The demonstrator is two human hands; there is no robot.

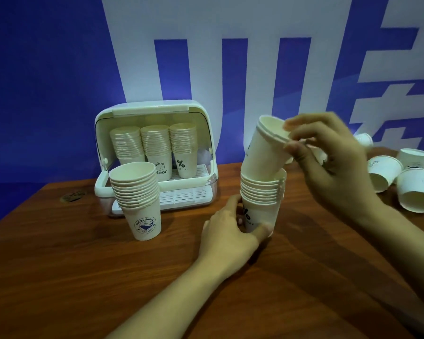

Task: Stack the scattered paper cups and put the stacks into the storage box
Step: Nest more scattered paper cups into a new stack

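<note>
My left hand (230, 231) grips the base of a stack of paper cups (262, 194) standing mid-table. My right hand (328, 157) pinches the rim of a tilted paper cup (264, 148), whose bottom sits partly inside the top of that stack. A second stack (138, 196) with a whale logo stands free to the left. Behind it the white storage box (103, 187) has its lid raised and holds three stacks of cups (157, 145). Several loose cups (387, 172) lie on their sides at the far right.
The wooden table (83, 277) runs to a left edge near the box. A dark round fitting (72, 195) sits in the tabletop left of the box. A blue and white wall banner stands close behind.
</note>
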